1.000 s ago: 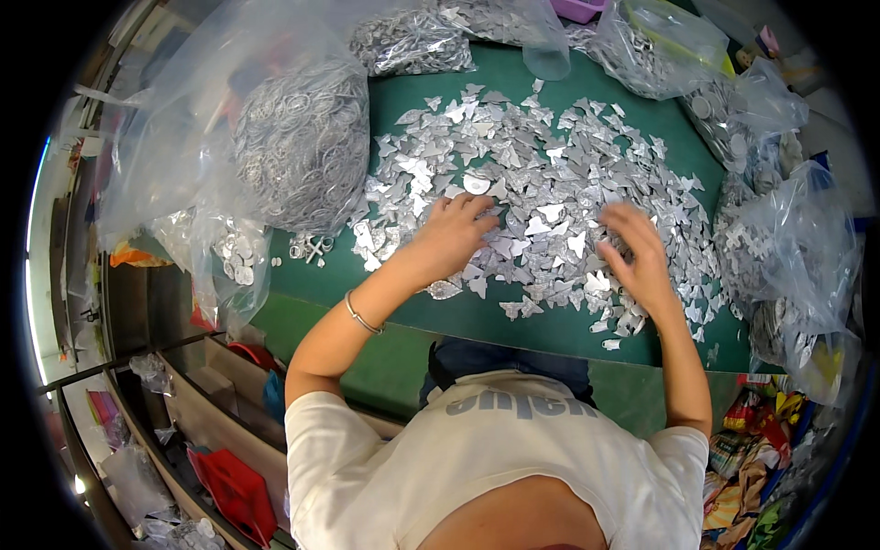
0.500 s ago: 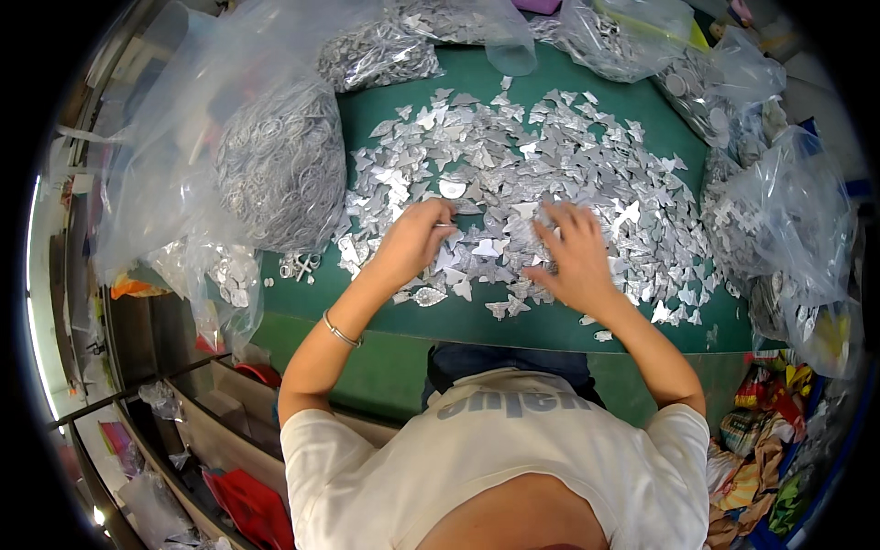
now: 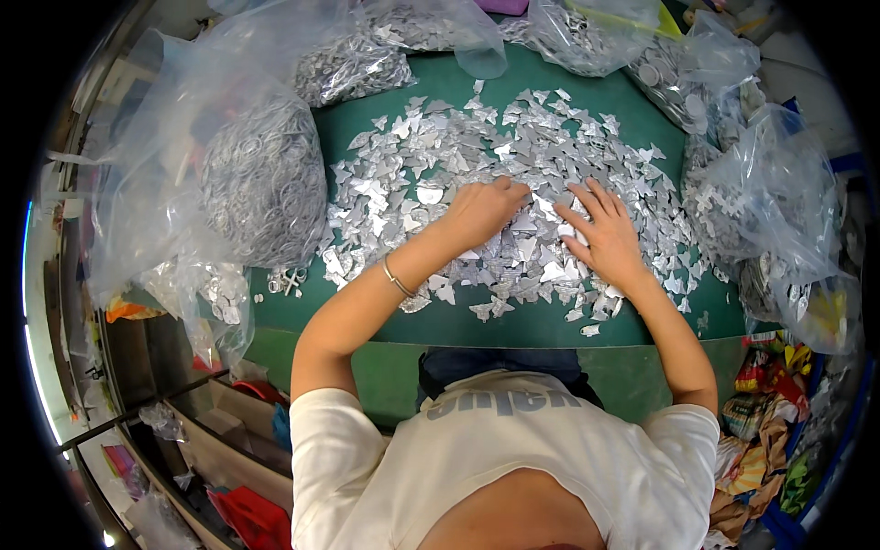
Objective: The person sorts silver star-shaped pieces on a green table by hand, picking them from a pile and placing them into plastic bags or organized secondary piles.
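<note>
Silvery pieces (image 3: 527,247) lie under left hand (image 3: 486,210) and right hand (image 3: 609,240), apparently touching.

Loads of clutter around here: a fat clear bag of grey rings (image 3: 261,183) at 10 o'clock, a purple bin (image 3: 502,6) at 12, a bag of round pieces (image 3: 656,77) towards 2, colourful crumpled wrappers (image 3: 765,380) at 4, a red item (image 3: 254,515) at 7 and a brown open-topped box (image 3: 220,451) near 8.
</note>
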A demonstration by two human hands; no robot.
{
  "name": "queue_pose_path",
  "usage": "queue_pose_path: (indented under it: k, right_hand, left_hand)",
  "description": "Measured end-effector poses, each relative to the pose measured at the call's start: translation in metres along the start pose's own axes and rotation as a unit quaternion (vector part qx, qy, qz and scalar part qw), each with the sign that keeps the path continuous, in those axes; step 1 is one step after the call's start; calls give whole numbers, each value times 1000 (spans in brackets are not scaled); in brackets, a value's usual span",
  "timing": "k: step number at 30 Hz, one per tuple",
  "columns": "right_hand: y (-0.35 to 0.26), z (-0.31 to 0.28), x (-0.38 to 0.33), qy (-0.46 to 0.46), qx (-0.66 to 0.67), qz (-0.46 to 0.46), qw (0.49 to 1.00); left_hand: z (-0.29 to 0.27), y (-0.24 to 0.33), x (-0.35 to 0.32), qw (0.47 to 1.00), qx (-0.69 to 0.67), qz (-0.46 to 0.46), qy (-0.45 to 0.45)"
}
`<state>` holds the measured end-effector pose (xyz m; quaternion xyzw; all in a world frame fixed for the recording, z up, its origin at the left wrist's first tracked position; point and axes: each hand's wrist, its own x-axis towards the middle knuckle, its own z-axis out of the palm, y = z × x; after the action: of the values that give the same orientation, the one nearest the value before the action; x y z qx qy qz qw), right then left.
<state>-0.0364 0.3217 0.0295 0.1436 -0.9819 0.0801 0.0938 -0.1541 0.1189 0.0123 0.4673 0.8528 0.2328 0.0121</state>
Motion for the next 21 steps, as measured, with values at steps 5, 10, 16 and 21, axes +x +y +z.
queue_pose_path:
  k: [5, 10, 16, 21]
  right_hand:
    - [21, 0, -7, 35, -32, 70, 996]
    - [60, -11, -25, 75, 34, 184, 980]
    - [15, -23, -19, 161, 96, 85, 979]
    - [-35, 5, -12, 6, 136, 34, 990]
  left_hand:
    - [-8, -8, -6, 995, 91, 12, -39]
    - [-27, -14, -14, 985, 163, -31, -43]
    - [-24, 0, -15, 996, 40, -66, 50]
    - [-16, 27, -26, 996, 47, -1, -76]
